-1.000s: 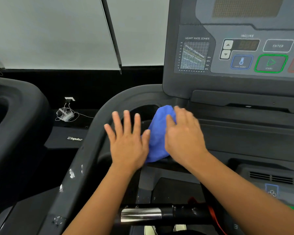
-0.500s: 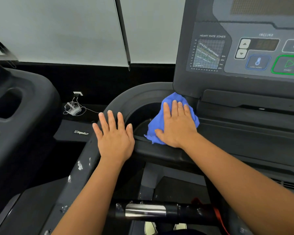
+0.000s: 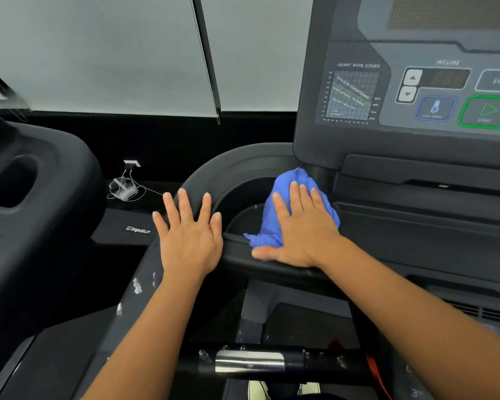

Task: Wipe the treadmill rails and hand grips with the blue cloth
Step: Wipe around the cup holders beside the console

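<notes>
Pressing the blue cloth (image 3: 296, 180) under the flat, straight fingers of the right hand (image 3: 302, 232) beside the console (image 3: 387, 148), at the inner end of the curved rail (image 3: 243, 158), resting the spread left hand (image 3: 188, 241) just leftward on the bend, probably wiping leftward and back along it next.

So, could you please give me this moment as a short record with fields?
left hand: flat, fingers spread, resting on the curved rail
right hand: flat on the blue cloth, pressing it down
cloth position: bunched at the rail's inner edge, beside the round recess, just below the console
hand grip: dark bar with a silver plate, low in view, neither hand on it
rail surface: pale scuffs on its lower stretch
</notes>
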### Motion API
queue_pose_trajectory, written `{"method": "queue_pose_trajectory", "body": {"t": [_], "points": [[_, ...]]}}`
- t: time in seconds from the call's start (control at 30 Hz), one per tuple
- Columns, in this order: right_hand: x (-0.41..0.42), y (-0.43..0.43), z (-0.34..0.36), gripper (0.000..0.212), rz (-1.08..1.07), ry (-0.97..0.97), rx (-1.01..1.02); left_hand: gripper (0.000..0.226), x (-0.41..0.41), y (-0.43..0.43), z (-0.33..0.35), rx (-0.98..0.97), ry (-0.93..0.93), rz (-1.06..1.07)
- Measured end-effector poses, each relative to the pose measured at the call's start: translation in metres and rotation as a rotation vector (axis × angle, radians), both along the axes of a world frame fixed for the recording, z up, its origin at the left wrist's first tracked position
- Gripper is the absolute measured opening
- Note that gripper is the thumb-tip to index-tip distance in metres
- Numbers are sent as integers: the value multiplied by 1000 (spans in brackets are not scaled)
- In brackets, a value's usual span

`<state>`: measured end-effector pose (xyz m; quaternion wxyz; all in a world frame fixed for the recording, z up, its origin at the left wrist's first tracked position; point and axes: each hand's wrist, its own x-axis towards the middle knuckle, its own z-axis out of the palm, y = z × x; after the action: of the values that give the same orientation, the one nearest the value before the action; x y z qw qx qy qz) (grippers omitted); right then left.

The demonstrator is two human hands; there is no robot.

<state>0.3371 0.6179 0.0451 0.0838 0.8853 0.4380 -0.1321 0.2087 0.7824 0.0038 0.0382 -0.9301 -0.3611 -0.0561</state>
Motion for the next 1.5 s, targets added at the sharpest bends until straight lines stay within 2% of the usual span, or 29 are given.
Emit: {"method": "queue_pose_trajectory", "body": {"t": [0.1, 0.17, 0.23, 0.37, 0.43, 0.53, 0.6, 0.67, 0.77, 0.8, 0.87, 0.9, 0.97, 1.03, 1.1, 1.17, 1.23, 1.33, 1.37, 1.43, 1.5], "points": [[-11, -20, 4, 85, 101, 33, -67, 63, 0, -1, 0, 6, 8, -3], [-8, -30, 8, 72, 149, 40, -75, 63, 0, -1, 1, 10, 0, -4], [0, -32, 9, 70, 122, 43, -62, 60, 0, -2, 2, 11, -4, -3], [5, -3, -1, 71, -98, -36, 7, 59, 0, -2, 2, 7, 21, -4], [-12, 7, -5, 64, -74, -64, 16, 60, -1, -2, 2, 18, 13, -4], [-28, -3, -6, 58, 74, -23, 93, 60, 0, -2, 2, 20, 29, 2], [-27, -13, -1, 48, 108, 60, 210, 61, 0, -4, 3, 4, 44, 4], [-22, -15, 9, 40, 24, 172, 419, 62, 0, -3, 4, 0, 40, 3], [-10, -2, 24, 47, -389, 342, 809, 63, 0, -3, 5, -26, 31, 3], [-7, 6, 27, 50, -504, 328, 917, 63, 0, -4, 5, -28, 30, 1], [-7, 25, 26, 62, -511, 202, 985, 62, 0, -4, 5, -24, 27, -3], [-9, 32, 25, 73, -421, 115, 906, 61, 1, -3, 4, -17, 24, -3], [-18, 46, 15, 99, -183, 20, 560, 60, 1, -2, 3, 2, 17, -1], [-22, 58, 7, 98, -51, 117, 184, 60, 0, -2, 3, 18, 38, -3], [-18, 72, 1, 90, -14, 350, -46, 55, -1, -1, 4, 12, 57, -5], [-8, 84, -8, 90, -108, 548, -112, 54, 0, -1, 5, 3, 53, -1], [1, 91, -16, 101, -167, 590, -81, 53, 1, -1, 7, 4, 54, -1], [1, 91, -13, 114, -94, 604, -69, 54, 0, -1, 6, -4, 64, 1], [2, 89, -11, 114, -100, 647, -48, 54, -1, -1, 6, -1, 65, 0], [4, 82, -5, 100, -131, 697, -9, 53, -1, -1, 6, 2, 56, 0], [5, 74, 1, 86, -20, 616, -21, 54, -1, -1, 6, 9, 60, 0]]}}
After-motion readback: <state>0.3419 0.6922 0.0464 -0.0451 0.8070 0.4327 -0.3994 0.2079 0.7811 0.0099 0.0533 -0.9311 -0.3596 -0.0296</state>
